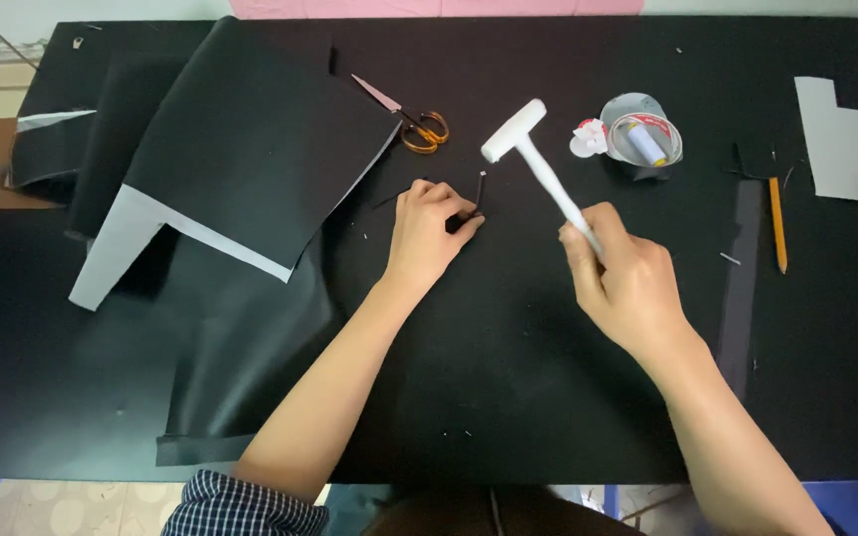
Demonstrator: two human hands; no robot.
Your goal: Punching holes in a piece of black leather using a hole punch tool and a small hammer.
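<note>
Head view: left hand (429, 233) rests knuckles-up on the black table (508, 377), fingers pinched round a thin dark punch (480, 192) stood upright at mid-table. Right hand (623, 278) fisted tight round the handle of a white plastic mallet (533, 159), head raised w/ tilt just above-right of punch. Nearby: scissors (411, 121) w/ orange grips, black sheet (250, 139) w/ grey backing.

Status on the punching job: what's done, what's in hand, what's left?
Done: black sheet material lies cut into shaped pieces at the left, and the orange-handled scissors are set aside. In hand: the left hand steadies a thin dark metal punch upright on the black table; the right hand holds a white mallet raised above it. Left: the strike; no punched holes are visible.
</note>
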